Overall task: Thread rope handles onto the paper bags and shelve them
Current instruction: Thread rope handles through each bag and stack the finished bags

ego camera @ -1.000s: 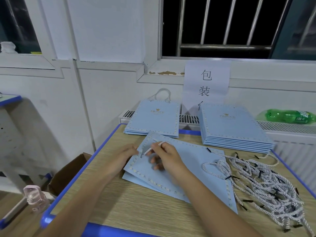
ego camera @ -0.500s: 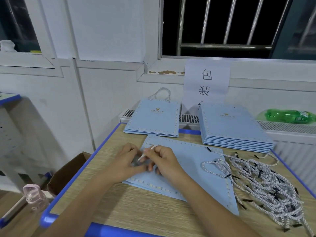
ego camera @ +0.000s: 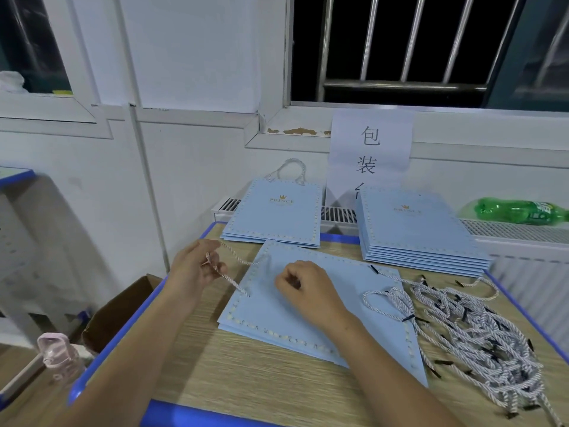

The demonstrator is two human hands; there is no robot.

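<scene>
Left hand (ego camera: pixel 197 269): pinches the rope (ego camera: pixel 229 280) threaded into the bag.
Right hand (ego camera: pixel 304 291): curled, resting on the bag (ego camera: pixel 332 303), frame centre.
Stacks (ego camera: pixel 278 212): printed "PRINCE".
Sign (ego camera: pixel 369 152): "包装".

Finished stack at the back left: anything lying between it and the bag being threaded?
Nothing visible. The bag lies right before the finished stack, only bare table edge between. The left hand holds its rope handle off to the side.

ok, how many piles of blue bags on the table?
3: back-left pile, its top bag with a handle; taller back-right pile; front pile under the hands. How many bags each holds is hidden.
</scene>
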